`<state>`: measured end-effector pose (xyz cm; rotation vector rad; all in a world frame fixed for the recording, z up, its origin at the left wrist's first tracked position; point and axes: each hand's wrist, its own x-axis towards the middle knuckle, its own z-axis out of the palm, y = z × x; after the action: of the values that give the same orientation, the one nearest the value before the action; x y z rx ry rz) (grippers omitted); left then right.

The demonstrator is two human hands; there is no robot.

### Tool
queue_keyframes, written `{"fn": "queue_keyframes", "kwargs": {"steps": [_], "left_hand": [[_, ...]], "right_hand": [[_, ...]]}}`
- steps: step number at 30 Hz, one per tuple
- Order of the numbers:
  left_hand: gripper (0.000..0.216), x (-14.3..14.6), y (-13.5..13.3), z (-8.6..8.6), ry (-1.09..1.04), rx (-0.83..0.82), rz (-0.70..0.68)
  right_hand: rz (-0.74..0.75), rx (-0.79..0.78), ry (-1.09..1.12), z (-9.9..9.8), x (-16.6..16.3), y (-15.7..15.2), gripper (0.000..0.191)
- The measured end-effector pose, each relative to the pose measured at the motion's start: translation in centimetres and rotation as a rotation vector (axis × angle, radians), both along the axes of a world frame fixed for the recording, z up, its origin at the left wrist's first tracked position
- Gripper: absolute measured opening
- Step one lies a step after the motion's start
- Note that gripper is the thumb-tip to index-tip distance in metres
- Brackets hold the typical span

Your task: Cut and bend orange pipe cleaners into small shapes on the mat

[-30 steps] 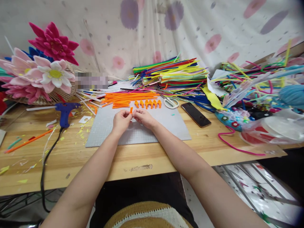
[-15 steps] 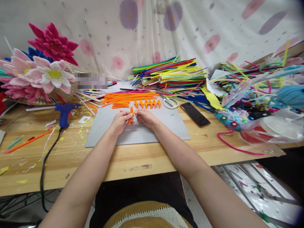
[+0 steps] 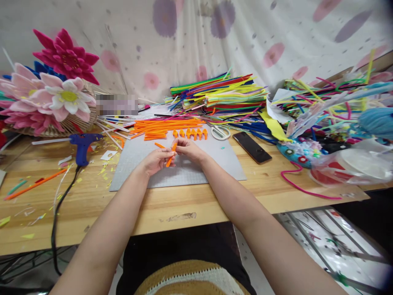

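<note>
Above the grey cutting mat, my left hand pinches short orange pipe cleaners, one of them slanting across the fingertips. My right hand closes its fingertips on the upper end of the same orange piece. A further orange end pokes out beyond the left fingers; whether it joins the held piece is hidden. Just past my hands, several bent orange shapes lie in a row. To their left is a small stack of cut orange pieces, with long orange pipe cleaners behind.
Scissors and a phone lie right of the mat. A blue glue gun with its black cord is at left, near fuzzy flowers. Colourful pipe cleaner bundles fill the back. A plastic-wrapped roll sits far right.
The orange piece between my hands has turned from nearly upright to slanting, its top leaning right. My right fingers have shifted onto its upper end.
</note>
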<state>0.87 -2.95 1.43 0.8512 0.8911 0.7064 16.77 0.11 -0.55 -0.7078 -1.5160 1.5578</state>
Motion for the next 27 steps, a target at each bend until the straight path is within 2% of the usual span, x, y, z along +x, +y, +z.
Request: {"fn": "queue_keyframes", "kwargs": {"steps": [3, 6, 18, 21, 25, 27], "left_hand": [[0.008, 0.4, 0.1, -0.3, 0.093, 0.100, 0.134], [0.015, 0.5, 0.2, -0.8, 0.155, 0.178, 0.209], [0.021, 0.5, 0.1, -0.3, 0.204, 0.224, 0.197], [0.020, 0.8, 0.0, -0.2, 0.216, 0.244, 0.240], [0.018, 1.0, -0.1, -0.2, 0.239, 0.271, 0.336], [0.017, 1.1, -0.1, -0.1, 0.256, 0.273, 0.358]], "right_hand": [[-0.044, 0.003, -0.005, 0.1, 0.0, 0.0, 0.014], [-0.055, -0.021, -0.010, 0.1, 0.0, -0.1, 0.010], [0.006, -0.152, 0.034, 0.4, 0.4, -0.7, 0.028], [-0.060, -0.131, 0.003, 0.3, 0.0, -0.6, 0.029], [-0.224, -0.061, -0.056, 0.1, -0.9, -0.5, 0.029], [-0.249, -0.041, -0.066, 0.1, -1.1, -0.5, 0.028]]}}
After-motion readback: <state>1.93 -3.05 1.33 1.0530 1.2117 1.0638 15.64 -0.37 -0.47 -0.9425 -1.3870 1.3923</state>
